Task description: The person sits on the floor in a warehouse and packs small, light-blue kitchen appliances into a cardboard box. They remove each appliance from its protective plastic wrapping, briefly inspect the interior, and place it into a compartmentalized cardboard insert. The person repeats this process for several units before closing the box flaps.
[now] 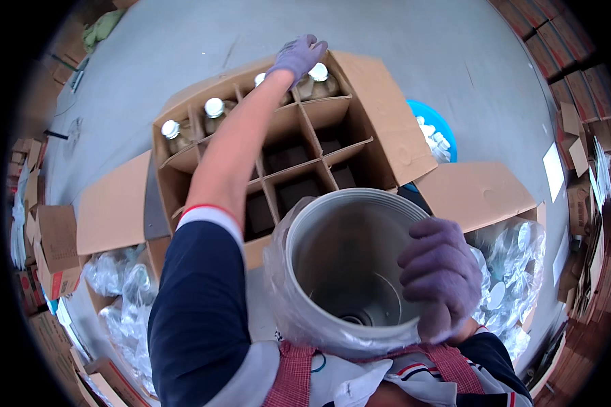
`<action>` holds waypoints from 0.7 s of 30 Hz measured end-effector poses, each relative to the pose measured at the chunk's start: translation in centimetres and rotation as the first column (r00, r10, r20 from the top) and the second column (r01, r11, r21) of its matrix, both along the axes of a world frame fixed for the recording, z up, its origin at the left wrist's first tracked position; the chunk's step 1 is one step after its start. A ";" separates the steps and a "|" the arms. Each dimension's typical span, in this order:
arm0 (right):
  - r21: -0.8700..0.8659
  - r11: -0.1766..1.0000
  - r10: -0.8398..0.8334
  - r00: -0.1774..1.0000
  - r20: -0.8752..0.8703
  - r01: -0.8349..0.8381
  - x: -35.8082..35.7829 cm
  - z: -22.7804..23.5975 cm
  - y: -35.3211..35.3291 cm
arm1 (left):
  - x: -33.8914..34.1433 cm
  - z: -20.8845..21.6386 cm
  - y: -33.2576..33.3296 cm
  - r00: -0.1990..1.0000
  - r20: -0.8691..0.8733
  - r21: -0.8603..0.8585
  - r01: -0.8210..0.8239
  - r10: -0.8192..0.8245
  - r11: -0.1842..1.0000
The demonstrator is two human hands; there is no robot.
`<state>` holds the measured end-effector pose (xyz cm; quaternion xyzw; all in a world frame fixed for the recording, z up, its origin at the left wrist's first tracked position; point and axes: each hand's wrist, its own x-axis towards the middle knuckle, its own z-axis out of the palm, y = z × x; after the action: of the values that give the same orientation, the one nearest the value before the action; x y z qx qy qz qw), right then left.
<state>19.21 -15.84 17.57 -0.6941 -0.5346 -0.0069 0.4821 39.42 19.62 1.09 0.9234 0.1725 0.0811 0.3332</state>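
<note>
My left hand (299, 57), in a purple-grey glove, reaches over the far edge of a divided cardboard carton (380, 108). Its fingers are curled; whatever they grip, if anything, is hidden. Just below them is a white-capped bottle (319, 85). More clear bottles with white caps, among them one bottle (214, 112), stand along the carton's far row. Nearest me, a round grey bucket (346, 258), wrapped outside in clear film, stands against my front. My right hand (441, 278), gloved alike, is closed over its right rim. The bucket's inside shows a dark ring at the bottom.
Open cartons with clear plastic bags (125, 285) and more film-wrapped pieces (512, 264) flank me. Beyond the carton's right flap sits a blue tub (431, 125) of white caps. Stacked boxes (577, 47) line the right side; an opened box (58, 244) lies left.
</note>
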 end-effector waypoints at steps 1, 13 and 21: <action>-0.001 1.000 -0.030 1.000 -0.008 0.030 0.3 -0.2 -0.1 | 2.5 -1.6 -0.9 0.996 -0.093 0.016 0.000 0.001 1.000; 0.194 0.980 0.086 0.961 -0.263 -0.034 6.5 -1.9 -0.7 | -3.3 1.4 -4.7 0.964 0.064 0.548 0.182 -0.258 0.817; 0.539 0.842 0.520 0.310 -0.796 -0.029 13.3 -2.0 6.6 | -23.6 20.6 -13.1 0.626 0.557 0.470 0.304 -0.546 0.828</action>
<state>32.52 -9.26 15.55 -0.3446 -0.2672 0.3512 0.8286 15.87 6.49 21.67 0.8861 -0.2023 0.3532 0.2216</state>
